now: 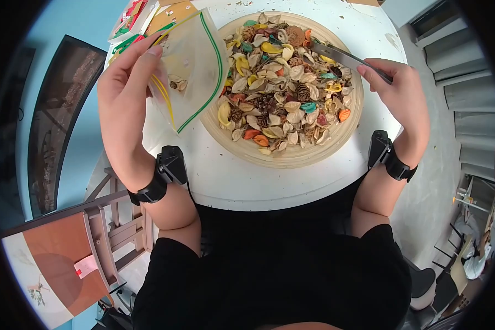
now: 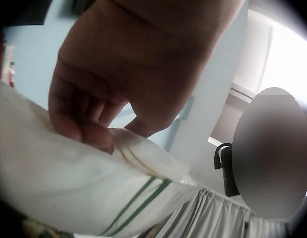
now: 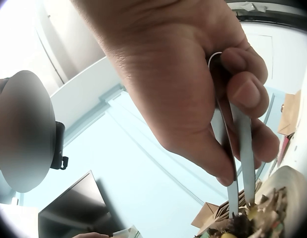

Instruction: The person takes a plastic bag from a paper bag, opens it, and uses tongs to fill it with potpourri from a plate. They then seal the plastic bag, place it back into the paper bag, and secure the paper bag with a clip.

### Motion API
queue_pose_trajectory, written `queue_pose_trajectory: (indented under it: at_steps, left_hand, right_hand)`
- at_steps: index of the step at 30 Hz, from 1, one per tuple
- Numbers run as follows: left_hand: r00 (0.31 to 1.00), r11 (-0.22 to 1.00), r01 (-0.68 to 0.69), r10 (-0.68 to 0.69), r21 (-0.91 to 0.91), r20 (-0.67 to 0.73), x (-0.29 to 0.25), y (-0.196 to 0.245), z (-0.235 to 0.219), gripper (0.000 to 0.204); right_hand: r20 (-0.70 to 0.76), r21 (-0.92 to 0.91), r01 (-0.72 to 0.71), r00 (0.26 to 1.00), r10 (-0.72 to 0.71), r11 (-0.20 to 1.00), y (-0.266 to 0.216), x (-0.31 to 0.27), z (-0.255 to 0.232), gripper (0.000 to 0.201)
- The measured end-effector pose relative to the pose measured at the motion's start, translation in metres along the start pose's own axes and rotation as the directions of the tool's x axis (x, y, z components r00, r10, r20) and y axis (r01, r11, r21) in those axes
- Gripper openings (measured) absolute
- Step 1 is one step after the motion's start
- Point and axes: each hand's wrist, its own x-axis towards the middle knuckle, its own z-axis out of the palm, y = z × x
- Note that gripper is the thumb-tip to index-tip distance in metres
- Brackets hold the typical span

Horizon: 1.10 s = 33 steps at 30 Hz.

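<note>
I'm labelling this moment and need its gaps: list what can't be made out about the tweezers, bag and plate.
Right wrist view: whether the metal tweezers pinch a piece; their tips are lost among the potpourri.
Left wrist view: what the zip bag holds; milky plastic and blur hide it.
Right wrist view: the full outline of the round wooden plate; the picture's edges cut it off.

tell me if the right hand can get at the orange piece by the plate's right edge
Probably yes: the right hand holds the tweezers over the plate, and the orange piece lies uncovered on the pile, with nothing visible in the way.
</note>
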Motion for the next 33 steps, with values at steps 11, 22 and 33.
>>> queue_pose_trajectory:
  at_steps: [11, 22, 33]
  left_hand:
    - [1.000, 1.000, -0.006, 0.006, -0.019, 0.013, -0.002, 0.000, 0.006, 0.030]
    - [1.000, 1.000, -0.009, 0.009, -0.006, -0.004, -0.005, 0.004, 0.014, 0.032]
    - [0.999, 0.999, 0.003, -0.004, 0.034, 0.034, -0.008, 0.005, 0.014, 0.033]
  right_hand:
    - [-0.204, 0.223, 0.084, 0.978, -0.038, 0.971, -0.026, -0.012, -0.002, 0.032]
    - [-0.157, 0.323, 0.342, 0.939, -0.307, 0.882, -0.086, -0.027, 0.035, 0.022]
    - [-0.058, 0.223, 0.421, 0.906, -0.420, 0.879, -0.092, -0.029, 0.041, 0.027]
